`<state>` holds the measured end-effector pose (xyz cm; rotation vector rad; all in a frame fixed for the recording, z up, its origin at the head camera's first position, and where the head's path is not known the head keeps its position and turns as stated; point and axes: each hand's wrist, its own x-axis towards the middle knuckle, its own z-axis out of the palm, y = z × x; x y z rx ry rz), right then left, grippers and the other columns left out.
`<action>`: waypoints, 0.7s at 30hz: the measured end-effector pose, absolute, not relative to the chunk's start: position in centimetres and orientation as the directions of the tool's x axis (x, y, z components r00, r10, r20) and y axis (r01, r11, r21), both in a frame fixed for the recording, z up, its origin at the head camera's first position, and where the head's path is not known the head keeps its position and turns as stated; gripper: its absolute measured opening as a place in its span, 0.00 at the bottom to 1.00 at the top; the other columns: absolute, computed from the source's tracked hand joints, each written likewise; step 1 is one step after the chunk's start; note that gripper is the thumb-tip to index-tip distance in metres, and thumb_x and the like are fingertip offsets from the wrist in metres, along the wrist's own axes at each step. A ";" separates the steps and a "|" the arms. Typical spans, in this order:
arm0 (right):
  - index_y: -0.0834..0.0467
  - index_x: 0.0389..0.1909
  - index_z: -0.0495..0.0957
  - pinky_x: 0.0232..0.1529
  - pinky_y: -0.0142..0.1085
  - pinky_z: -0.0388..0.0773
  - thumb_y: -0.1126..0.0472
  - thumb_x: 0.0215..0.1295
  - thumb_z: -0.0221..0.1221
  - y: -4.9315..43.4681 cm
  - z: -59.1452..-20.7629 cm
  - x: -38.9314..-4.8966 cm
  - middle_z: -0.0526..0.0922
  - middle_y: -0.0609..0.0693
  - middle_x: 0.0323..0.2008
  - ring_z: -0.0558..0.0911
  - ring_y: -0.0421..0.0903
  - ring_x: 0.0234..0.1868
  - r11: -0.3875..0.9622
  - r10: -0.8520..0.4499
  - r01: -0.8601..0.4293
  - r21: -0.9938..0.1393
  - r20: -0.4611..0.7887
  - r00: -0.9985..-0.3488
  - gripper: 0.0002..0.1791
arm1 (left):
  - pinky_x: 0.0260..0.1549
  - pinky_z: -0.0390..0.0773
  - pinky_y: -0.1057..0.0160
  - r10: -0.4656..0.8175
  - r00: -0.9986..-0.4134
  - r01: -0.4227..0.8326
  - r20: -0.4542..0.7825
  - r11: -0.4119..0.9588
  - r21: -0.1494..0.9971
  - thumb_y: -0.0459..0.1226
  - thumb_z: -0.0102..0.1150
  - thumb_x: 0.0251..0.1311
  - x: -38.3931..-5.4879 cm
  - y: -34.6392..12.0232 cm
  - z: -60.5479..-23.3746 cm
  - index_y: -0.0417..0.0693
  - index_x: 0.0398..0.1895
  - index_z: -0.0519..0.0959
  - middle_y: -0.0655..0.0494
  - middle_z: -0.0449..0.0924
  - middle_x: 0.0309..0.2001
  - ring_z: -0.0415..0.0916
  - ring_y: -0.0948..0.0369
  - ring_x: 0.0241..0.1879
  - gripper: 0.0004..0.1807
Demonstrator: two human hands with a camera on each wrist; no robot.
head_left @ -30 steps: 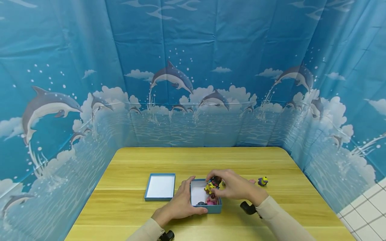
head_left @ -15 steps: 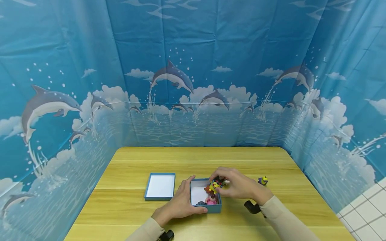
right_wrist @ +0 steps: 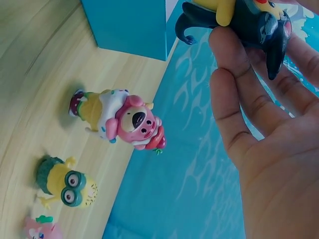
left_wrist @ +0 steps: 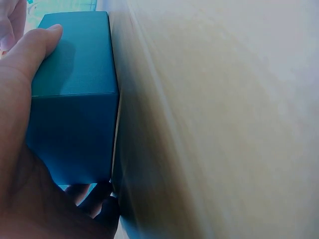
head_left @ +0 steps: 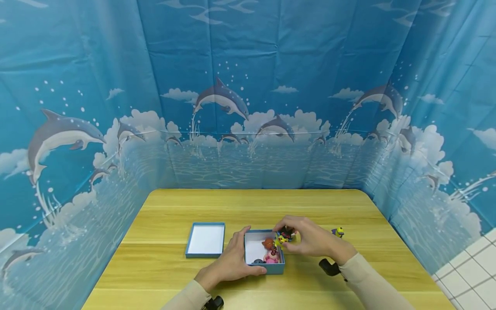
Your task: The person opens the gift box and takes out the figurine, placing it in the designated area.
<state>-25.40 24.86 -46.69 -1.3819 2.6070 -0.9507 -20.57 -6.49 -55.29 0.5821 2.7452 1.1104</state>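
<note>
My left hand (head_left: 233,258) grips the near left corner of an open blue box (head_left: 276,269), its thumb along the front wall (left_wrist: 82,55) in the left wrist view. My right hand (head_left: 310,237) holds a yellow-and-black figurine (head_left: 282,239) between thumb and fingers, raised over the box's right rim. In the right wrist view, that figurine (right_wrist: 249,25) shows a yellow body and glossy black parts with a curled tail; its upper part is cut off. Inside the box are a pink figurine (head_left: 271,257), an orange-brown figurine (head_left: 268,243) and a grey thing (head_left: 258,261), partly hidden by the front wall.
A blue lid (head_left: 206,240) with a white inside lies left of the box. Right of it stand a pink bear figurine (right_wrist: 132,122), a yellow goggled figurine (right_wrist: 67,184) and a pink figurine (right_wrist: 44,228). A yellow-and-purple figurine (head_left: 338,232) stands farther right.
My right hand has shifted right with the yellow-and-black figurine, from above the box interior to its right rim. The orange-brown figurine has come into sight. My left hand stays put.
</note>
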 end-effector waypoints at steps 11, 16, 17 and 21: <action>0.45 0.64 0.85 0.57 0.41 0.91 0.65 0.78 0.73 25.7 -46.9 -25.3 0.91 0.43 0.56 0.88 0.36 0.54 0.431 -0.764 -0.740 -0.515 0.229 -0.604 0.20 | 0.68 0.84 0.36 0.393 -0.919 0.299 0.023 0.658 0.691 0.72 0.83 0.58 -20.7 -6.5 -55.6 0.51 0.98 0.45 0.41 0.69 0.80 0.74 0.49 0.71 0.78; 0.46 0.65 0.86 0.57 0.43 0.91 0.66 0.78 0.73 26.0 -47.0 -25.2 0.91 0.45 0.57 0.88 0.36 0.54 0.438 -0.762 -0.746 -0.501 0.233 -0.605 0.20 | 0.68 0.83 0.36 0.393 -0.920 0.294 0.015 0.661 0.690 0.73 0.82 0.57 -20.8 -6.6 -55.7 0.53 0.98 0.45 0.44 0.69 0.80 0.74 0.50 0.71 0.78; 0.47 0.65 0.86 0.56 0.43 0.91 0.65 0.78 0.73 26.1 -47.0 -25.2 0.91 0.45 0.57 0.88 0.36 0.54 0.441 -0.761 -0.747 -0.498 0.234 -0.605 0.20 | 0.68 0.83 0.36 0.393 -0.919 0.293 0.015 0.660 0.692 0.74 0.82 0.57 -20.8 -6.6 -55.7 0.54 0.98 0.45 0.44 0.69 0.80 0.74 0.50 0.71 0.78; 0.52 0.65 0.87 0.54 0.40 0.90 0.65 0.77 0.74 26.3 -47.1 -25.2 0.91 0.44 0.57 0.87 0.34 0.53 0.447 -0.758 -0.753 -0.483 0.242 -0.605 0.19 | 0.69 0.83 0.36 0.391 -0.920 0.290 0.013 0.659 0.693 0.74 0.81 0.57 -20.8 -6.6 -55.8 0.54 0.98 0.45 0.45 0.69 0.79 0.73 0.51 0.71 0.78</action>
